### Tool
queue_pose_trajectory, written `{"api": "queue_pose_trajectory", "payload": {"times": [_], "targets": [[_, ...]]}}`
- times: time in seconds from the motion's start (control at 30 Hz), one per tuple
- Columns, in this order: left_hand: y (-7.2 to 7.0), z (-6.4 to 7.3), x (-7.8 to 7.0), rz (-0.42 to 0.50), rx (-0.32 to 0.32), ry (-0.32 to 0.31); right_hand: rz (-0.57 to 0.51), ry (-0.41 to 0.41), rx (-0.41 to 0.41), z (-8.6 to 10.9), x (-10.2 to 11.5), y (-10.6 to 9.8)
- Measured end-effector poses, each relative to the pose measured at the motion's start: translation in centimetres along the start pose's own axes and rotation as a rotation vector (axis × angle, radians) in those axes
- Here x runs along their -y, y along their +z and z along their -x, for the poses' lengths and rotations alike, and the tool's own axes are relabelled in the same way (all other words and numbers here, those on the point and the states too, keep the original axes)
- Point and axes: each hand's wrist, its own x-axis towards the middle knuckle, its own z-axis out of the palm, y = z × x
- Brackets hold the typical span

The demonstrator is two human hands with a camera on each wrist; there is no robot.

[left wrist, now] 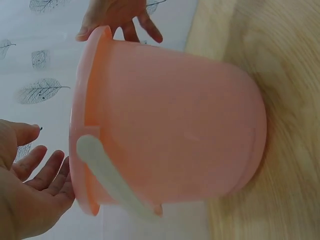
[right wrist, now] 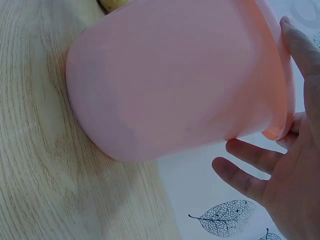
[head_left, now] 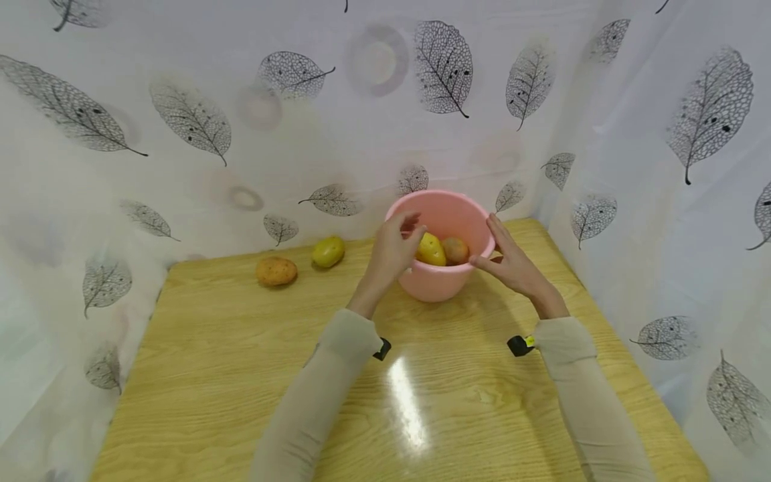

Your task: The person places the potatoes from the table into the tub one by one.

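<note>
Inside the pink bowl point(head_left: 442, 281) lie two potatoes point(head_left: 442, 250), flanked by open, empty left hand point(head_left: 394, 251) and right hand point(head_left: 512, 262).

The pink bucket point(head_left: 442, 268) is hiding most of what's inside it: the near wall is covering the lower parts of the yellow potato point(head_left: 431, 249) and the brown potato point(head_left: 455, 250). From the left wrist view, the left hand point(left wrist: 27, 190) is getting cut off by the frame edge, so only the fingers and part of the palm are showing. Same on the right wrist view, where the right hand point(right wrist: 285, 170) is running off the edge, and a yellowish scrap point(right wrist: 112, 4) at the top is too cropped to identify.
</note>
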Motion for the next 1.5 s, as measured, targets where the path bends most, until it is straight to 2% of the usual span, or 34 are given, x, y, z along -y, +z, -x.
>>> {"api": "queue_pose_trajectory", "payload": {"times": [0.17, 0.3, 0.7, 1.13, 1.27, 1.5], "targets": [[-2.2, 0.8, 0.9, 0.023, -0.092, 0.017, -0.004, -0.010, 0.007, -0.1, 0.0, 0.1], [-4.5, 1.5, 1.5, 0.009, -0.137, -0.003, -0.011, -0.002, 0.006, -0.2, -0.1, 0.1], [-11.5, 3.7, 3.0, -0.044, -0.203, -0.087, 0.010, 0.016, 0.009, 0.3, -0.3, -0.1], [-17.8, 5.5, 4.6, -0.120, -0.227, -0.161, 0.006, 0.017, 0.003, 0.5, -0.6, 0.0], [-19.4, 6.5, 5.6, -0.132, -0.233, -0.199, 0.010, -0.003, 0.005, 0.6, -0.6, 0.1], [-20.8, 8.0, 7.7, -0.173, -0.270, -0.293, 0.015, -0.016, 0.001, 0.6, 0.0, 0.3]]}}
